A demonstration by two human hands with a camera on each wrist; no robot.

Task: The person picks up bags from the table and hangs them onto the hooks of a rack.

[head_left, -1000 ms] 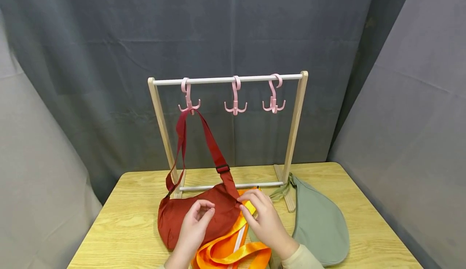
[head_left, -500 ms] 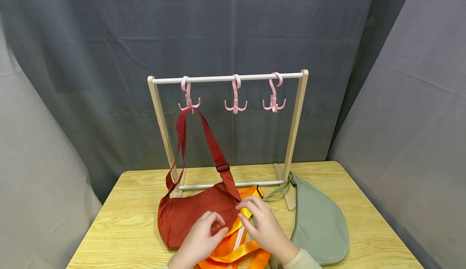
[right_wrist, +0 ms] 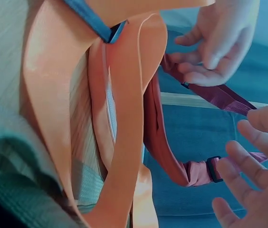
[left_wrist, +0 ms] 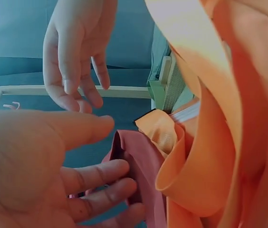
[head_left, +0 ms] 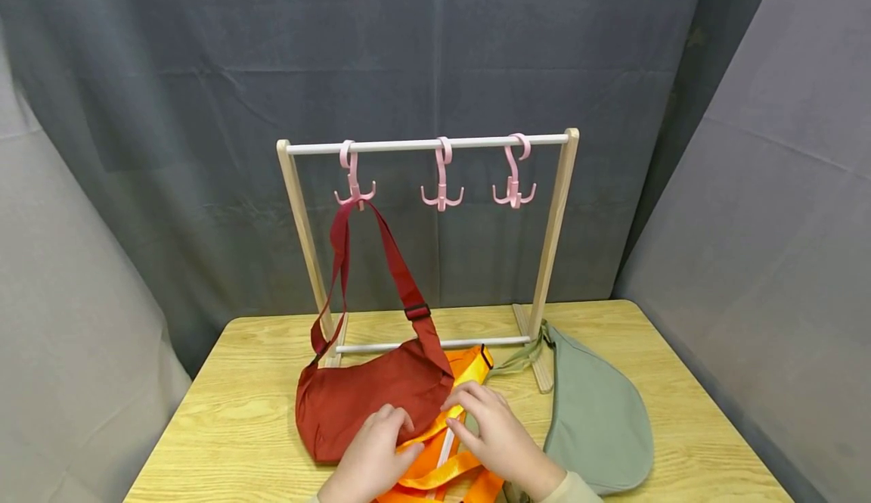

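A red bag rests on the table with its strap looped over the left pink hook. Partly under it lies an orange bag with loose orange straps. My left hand, fingers loosely bent, is over the lower edge of the red bag beside the orange straps; the left wrist view shows nothing between its fingers. My right hand is above the orange bag, its fingers relaxed and apart with nothing held in the right wrist view. A grey-green bag lies right of it.
A wooden rack with a white top bar stands at the back of the table. The middle hook and right hook carry nothing. Grey curtains hang behind and at both sides.
My left hand has moved right and down, from in front of the red bag toward the orange straps. My right hand has lowered slightly. The bags have barely moved.
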